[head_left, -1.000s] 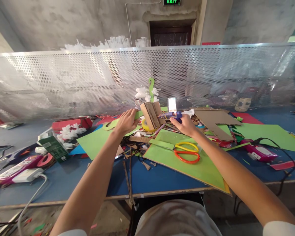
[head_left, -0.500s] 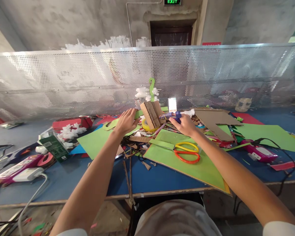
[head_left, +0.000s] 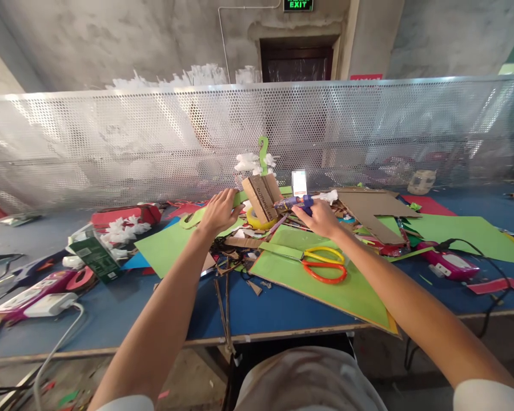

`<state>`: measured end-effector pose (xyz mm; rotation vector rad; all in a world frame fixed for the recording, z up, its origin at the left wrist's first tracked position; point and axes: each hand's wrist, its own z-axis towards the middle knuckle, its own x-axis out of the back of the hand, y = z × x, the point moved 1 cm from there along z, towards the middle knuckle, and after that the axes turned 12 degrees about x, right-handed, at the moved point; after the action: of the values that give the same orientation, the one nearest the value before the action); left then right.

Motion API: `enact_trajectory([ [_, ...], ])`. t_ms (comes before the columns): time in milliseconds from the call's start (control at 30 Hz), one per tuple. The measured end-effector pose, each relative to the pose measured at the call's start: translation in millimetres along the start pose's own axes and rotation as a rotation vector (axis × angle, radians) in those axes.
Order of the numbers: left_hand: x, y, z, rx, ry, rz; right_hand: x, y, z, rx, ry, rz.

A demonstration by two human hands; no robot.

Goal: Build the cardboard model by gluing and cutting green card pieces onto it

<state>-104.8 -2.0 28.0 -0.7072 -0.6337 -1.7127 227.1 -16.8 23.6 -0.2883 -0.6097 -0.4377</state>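
1. Since the earlier frames the right hand (head_left: 321, 217) and its glue gun (head_left: 298, 201) have edged slightly left, towards the cardboard block (head_left: 263, 197). The left hand (head_left: 220, 211) has stayed where it was.
2. The right hand is closed around the handle of the blue glue gun. The gun lies level, and its nozzle points left and reaches the right face of the cardboard block.
3. The left hand has its fingers held together and curled over a green strip (head_left: 241, 198), which it grips. The strip runs right from the fingertips to the block's left face.
4. The cardboard block stands tilted between the two hands, well back on the table (head_left: 154, 308), near the middle of the far edge, in front of the mesh screen (head_left: 111, 142).
5. White tufts (head_left: 248, 162) and a green hook shape (head_left: 263, 149) rise from the top of the block.
6. A yellow tape roll (head_left: 254, 221) lies at the foot of the block, on its near side.
7. Scissors (head_left: 325, 264) with yellow and orange handles lie on a green sheet (head_left: 346, 294), on the near side of the right hand. The sheet reaches the table's near edge.
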Motion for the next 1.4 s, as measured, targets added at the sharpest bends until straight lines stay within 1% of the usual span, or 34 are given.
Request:
enact_trajectory([
  [100,0.8,0.4,-0.2,0.012,-0.004,0.000,1.3,-3.6,0.1,0.020,-0.052,0.062],
  [167,0.6,-0.3,-0.1,0.015,-0.009,0.005,3.0,-3.3,-0.3,0.010,-0.063,0.114],
  [300,-0.7,-2.6,0.2,0.020,0.006,0.016,5.3,1.9,-1.9,-0.044,-0.019,0.186],
  [433,-2.0,-4.0,0.4,0.018,0.029,0.026,4.2,4.4,-2.4,-0.052,0.002,0.141],
  [733,-3.0,-3.3,0.5,0.039,0.037,0.006,-0.6,4.5,-2.4,-0.055,0.044,0.034],
  [967,-1.5,-2.3,0.5,0.044,0.039,-0.005,0.5,-2.4,-1.3,-0.001,-0.044,0.083],
  [1133,0.7,-0.2,-0.1,0.036,0.050,-0.012,2.7,-2.2,0.4,-0.050,0.072,0.052],
  [1200,1.0,0.4,0.0,0.032,0.053,-0.012,2.3,-1.2,0.8,-0.057,0.093,0.040],
  [1300,0.8,0.4,0.1,0.033,0.058,-0.002,0.9,-0.1,0.4,-0.047,0.062,0.037],
  [1400,0.4,-0.8,-0.2,0.044,0.063,-0.002,0.0,1.4,-1.6,-0.019,-0.022,0.093],
])
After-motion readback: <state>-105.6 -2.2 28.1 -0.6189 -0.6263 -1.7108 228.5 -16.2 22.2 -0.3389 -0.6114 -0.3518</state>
